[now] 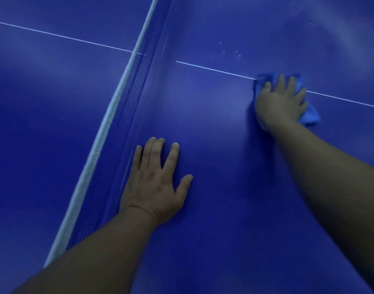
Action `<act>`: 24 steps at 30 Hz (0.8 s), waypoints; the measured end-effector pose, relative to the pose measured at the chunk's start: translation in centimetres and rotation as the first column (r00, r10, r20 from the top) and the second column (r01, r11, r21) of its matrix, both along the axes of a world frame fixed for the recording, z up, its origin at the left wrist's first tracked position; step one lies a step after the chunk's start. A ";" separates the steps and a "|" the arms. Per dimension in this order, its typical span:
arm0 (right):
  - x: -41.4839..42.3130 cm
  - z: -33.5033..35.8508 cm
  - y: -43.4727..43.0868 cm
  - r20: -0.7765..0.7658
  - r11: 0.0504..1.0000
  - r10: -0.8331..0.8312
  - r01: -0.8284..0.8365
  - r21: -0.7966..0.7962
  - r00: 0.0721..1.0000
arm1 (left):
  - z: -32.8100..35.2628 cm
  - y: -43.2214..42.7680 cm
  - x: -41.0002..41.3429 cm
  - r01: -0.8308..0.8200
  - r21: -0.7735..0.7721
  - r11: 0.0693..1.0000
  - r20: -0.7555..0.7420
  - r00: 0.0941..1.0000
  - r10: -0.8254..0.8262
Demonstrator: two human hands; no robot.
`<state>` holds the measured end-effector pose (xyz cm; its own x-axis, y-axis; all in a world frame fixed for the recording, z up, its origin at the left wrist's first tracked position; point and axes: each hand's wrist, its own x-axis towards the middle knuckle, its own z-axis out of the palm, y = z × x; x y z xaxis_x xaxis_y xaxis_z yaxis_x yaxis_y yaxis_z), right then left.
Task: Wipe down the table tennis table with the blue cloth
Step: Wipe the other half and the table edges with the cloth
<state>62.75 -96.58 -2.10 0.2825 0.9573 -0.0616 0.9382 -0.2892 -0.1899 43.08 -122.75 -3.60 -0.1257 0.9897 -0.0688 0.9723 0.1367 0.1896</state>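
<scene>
Blue laminate fills the view: the table tennis table runs under both arms, and its surface shines dully. The net crosses the left part of the picture as a slanting strip from the bottom edge up to the top edge, its dark mesh topped by a white band. A thin white centre line crosses the table from left to right, sloping downward, and meets the net at about a right angle. Small pale specks sit on the surface just beyond that line, and a hazy pale smear lies farther off toward the top right.

On the near side of the line, the left hand lies palm down on bare table, fingers straight and spread, holding nothing. Its little-finger side is just beside the foot of the net, and the fingers point away from the person.

The blue cloth lies on the right half of the table, well apart from the net, directly over the centre line. It is bunched, and its longer stretch runs from the upper left, where a crumpled edge shows past the fingertips, to the lower right, where a fold sticks out beside the wrist. The right hand presses down on its middle with fingers laid out over the fabric rather than curled round it, and covers most of it.
</scene>
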 end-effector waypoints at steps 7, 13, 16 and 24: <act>-15.1 -0.3 -8.1 -0.049 0.721 0.691 -0.693 -0.025 0.721 | 0.2 0.1 0.2 -0.012 0.021 1.000 -0.013 1.000 0.012; -1.6 -1.2 -0.6 0.112 0.923 0.376 -0.382 0.037 0.920 | 0.1 0.2 0.3 -0.018 0.044 0.999 0.008 1.000 0.018; 5.4 -0.2 1.0 0.004 0.996 -0.062 0.062 -0.059 0.998 | 0.0 0.1 0.1 -0.024 0.030 0.999 0.008 1.000 0.024; -8.4 -1.3 -8.7 0.040 0.711 0.702 -0.703 0.023 0.711 | 0.0 0.2 0.0 -0.028 0.040 0.999 0.003 1.000 0.028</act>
<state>54.35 -105.29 -3.44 -0.4716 0.8814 -0.0283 0.8727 0.4619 -0.1584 43.13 -122.53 -3.58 -0.1534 0.9877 -0.0297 0.9677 0.1563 0.1980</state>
